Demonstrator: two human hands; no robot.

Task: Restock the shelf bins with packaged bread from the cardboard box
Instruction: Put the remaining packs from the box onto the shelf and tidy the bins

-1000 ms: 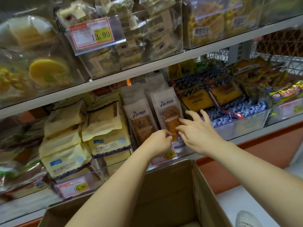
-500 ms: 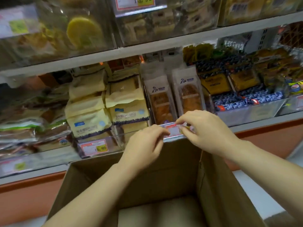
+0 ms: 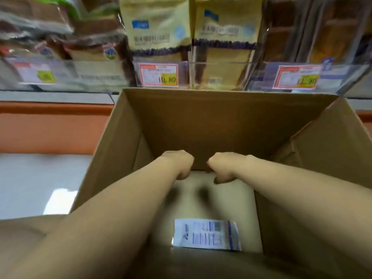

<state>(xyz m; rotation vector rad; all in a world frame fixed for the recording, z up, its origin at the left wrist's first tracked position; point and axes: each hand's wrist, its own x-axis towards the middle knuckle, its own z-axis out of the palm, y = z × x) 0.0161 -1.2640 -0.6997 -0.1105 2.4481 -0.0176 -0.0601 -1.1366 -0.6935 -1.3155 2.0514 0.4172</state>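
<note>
The open cardboard box stands right below me against the shelf. Both my arms reach down into it. My left hand and my right hand hang side by side near the far wall of the box, fingers pointing down and loosely bent, with nothing in them. They cast shadows on the pale bottom of the box. A flat package with a white and blue printed label lies on the bottom at the near side, apart from both hands. Clear shelf bins above the box hold yellow bread bags.
Price tags hang on the bin fronts. Brown bread packs fill the right bin, and darker blurred packs sit to the left. An orange kick panel runs under the shelf above the pale floor.
Both hands left the price tag holder on the bin front and dropped down into the box. My view tilted down and moved closer to the box.
</note>
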